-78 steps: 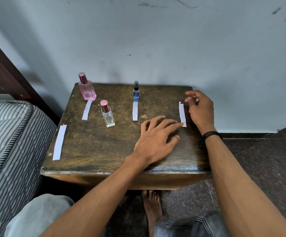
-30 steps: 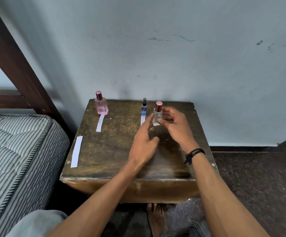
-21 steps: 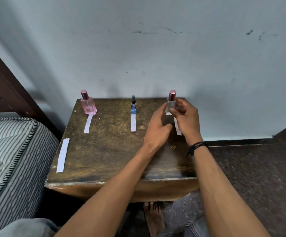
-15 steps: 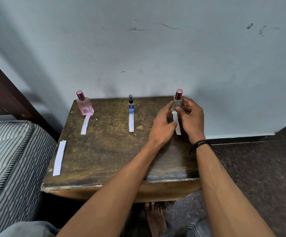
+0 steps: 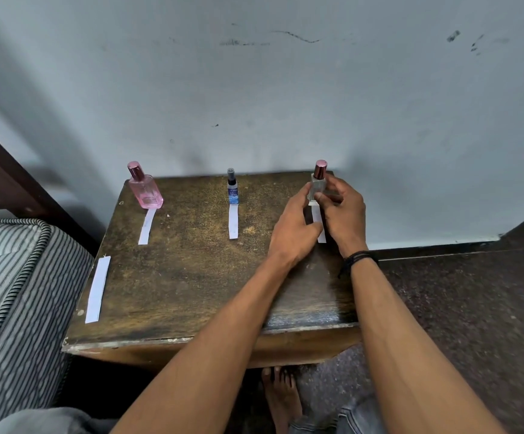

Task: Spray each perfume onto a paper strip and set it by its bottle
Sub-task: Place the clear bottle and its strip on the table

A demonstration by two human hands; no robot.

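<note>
Three perfume bottles stand along the back of a worn wooden table (image 5: 191,277). A pink bottle (image 5: 145,189) is at the left with a paper strip (image 5: 146,227) in front of it. In the middle, a small blue bottle (image 5: 232,191) has its own strip (image 5: 233,221). At the right stands a clear bottle with a rose cap (image 5: 317,183), upright above a third strip (image 5: 318,222). My right hand (image 5: 343,214) grips this clear bottle, and the fingers of my left hand (image 5: 295,227) touch its left side. A fourth strip (image 5: 98,289) lies alone at the left edge.
A grey wall rises right behind the table. A striped mattress (image 5: 10,292) and a dark wooden bed frame (image 5: 10,183) stand to the left. Dark stone floor (image 5: 458,308) lies to the right, and a bare foot (image 5: 281,399) shows under the table's front edge.
The clear bottle was picked up from the table's middle and carried to the back right, above the rightmost strip. Both hands went with it.
</note>
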